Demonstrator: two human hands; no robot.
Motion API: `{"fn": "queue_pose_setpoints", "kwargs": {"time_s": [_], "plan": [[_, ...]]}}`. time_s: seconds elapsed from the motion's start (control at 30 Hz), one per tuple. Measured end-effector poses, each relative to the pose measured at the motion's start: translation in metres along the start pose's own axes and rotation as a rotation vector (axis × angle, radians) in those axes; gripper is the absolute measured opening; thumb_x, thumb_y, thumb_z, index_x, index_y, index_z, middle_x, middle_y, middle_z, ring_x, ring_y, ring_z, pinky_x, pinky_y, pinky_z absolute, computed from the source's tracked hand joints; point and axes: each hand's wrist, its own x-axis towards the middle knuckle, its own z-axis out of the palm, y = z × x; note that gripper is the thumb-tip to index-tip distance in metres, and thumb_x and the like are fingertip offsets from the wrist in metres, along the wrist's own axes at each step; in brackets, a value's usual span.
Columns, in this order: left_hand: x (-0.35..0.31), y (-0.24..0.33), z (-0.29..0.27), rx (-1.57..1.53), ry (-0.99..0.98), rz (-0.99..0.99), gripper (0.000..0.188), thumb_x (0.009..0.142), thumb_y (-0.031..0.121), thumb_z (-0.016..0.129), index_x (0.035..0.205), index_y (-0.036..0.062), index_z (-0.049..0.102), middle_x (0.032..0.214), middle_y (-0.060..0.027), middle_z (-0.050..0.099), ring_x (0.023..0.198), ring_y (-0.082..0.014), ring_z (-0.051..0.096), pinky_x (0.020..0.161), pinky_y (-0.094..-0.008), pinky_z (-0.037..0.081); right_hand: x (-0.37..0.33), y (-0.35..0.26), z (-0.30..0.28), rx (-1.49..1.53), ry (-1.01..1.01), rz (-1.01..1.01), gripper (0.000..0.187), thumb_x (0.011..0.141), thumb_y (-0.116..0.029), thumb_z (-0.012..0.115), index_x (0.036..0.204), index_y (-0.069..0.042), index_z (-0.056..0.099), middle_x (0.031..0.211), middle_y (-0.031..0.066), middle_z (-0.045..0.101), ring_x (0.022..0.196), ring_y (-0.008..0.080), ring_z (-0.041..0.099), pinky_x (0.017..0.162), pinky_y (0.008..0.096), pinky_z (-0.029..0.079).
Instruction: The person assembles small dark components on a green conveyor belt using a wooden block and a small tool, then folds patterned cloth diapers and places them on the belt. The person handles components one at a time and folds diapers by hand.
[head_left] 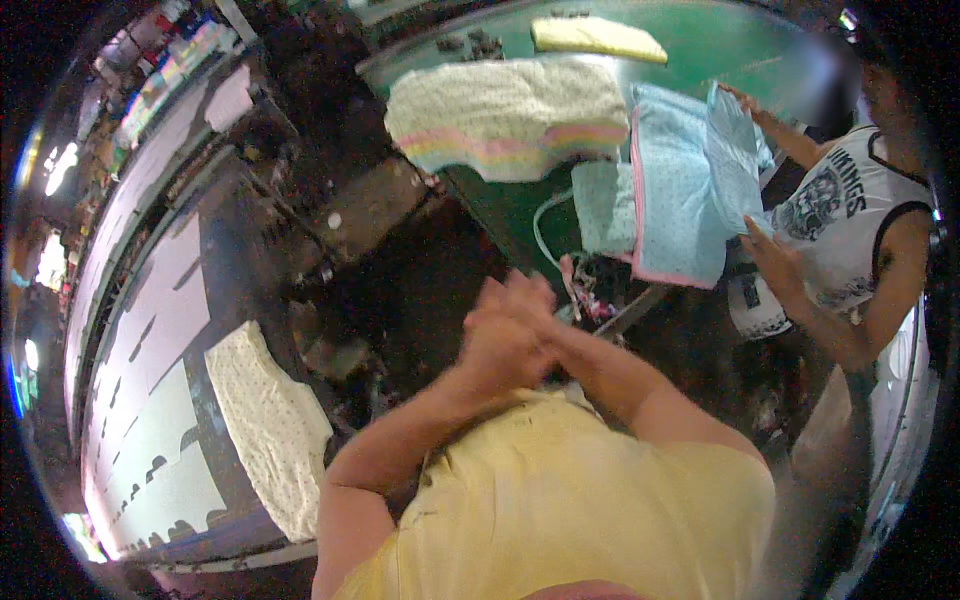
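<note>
In front of my yellow shirt, my left hand (496, 345) and my right hand (532, 300) are pressed together, one over the other. Their fingers are smeared by motion, so I cannot make out how they are bent; no object shows between them. Beyond them, a cream dotted cloth piece (500, 105) with a pastel striped band lies on the green table (715, 50). Beside it, a light blue cloth (680, 180) with pink edging hangs over the table's near edge, with another person's hands (775, 255) on it.
A folded pale yellow cloth (598, 38) lies at the table's far side. To my left, a cream dotted cloth (265, 425) rests on a dark table near white sheets (155, 450). The co-worker in a white sleeveless top (840, 220) is close on my right.
</note>
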Motion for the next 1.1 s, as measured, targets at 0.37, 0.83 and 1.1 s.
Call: {"fn": "queue_pose_setpoints", "kwargs": {"time_s": [0.37, 0.83, 1.1], "plan": [[-0.057, -0.302, -0.062, 0.088, -0.087, -0.897, 0.054, 0.098, 0.025, 0.074, 0.149, 0.0076, 0.071, 0.124, -0.0211, 0.080, 0.121, -0.0362, 0.075, 0.128, -0.0565, 0.039, 0.086, 0.027, -0.032, -1.118, -0.648, 0.472, 0.049, 0.107, -0.027, 0.070, 0.152, -0.011, 0.064, 0.142, 0.0215, 0.073, 0.131, 0.0406, 0.071, 0.106, 0.0556, 0.059], [0.052, -0.407, -0.088, -0.013, 0.139, -0.150, 0.082, 0.091, 0.022, 0.085, 0.164, 0.0055, 0.051, 0.160, -0.0208, 0.059, 0.148, -0.0427, 0.055, 0.130, -0.0543, 0.037, 0.238, 0.027, -0.053, -0.914, -0.252, 0.201, 0.049, 0.109, -0.020, 0.065, 0.154, -0.002, 0.061, 0.140, 0.0198, 0.072, 0.136, 0.0374, 0.067, 0.116, 0.0489, 0.053], [0.115, -0.472, -0.046, -0.779, 0.164, -0.646, 0.081, 0.098, 0.020, 0.082, 0.167, -0.0018, 0.045, 0.163, -0.0230, 0.058, 0.150, -0.0363, 0.057, 0.124, -0.0460, 0.046, 0.200, 0.013, -0.137, 0.220, 1.437, 0.073, 0.053, 0.112, -0.032, 0.064, 0.157, -0.005, 0.058, 0.142, 0.0164, 0.071, 0.117, 0.0306, 0.076, 0.095, 0.0418, 0.062]]}}
